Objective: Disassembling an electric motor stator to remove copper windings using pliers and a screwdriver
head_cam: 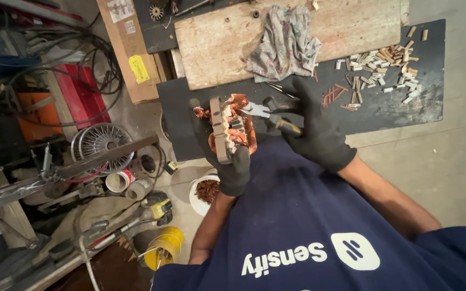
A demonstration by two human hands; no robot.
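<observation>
Left hand [226, 156] gripping upright motor coil [227, 129]; right hand [308, 129] closed on pliers [268, 111], tips touching coil's right side.

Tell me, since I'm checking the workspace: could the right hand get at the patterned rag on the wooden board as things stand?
Probably not straight away: the right hand is closed on pliers working at the copper-wound stator. The patterned rag lies uncovered on the wooden board just beyond, with nothing between.
</observation>
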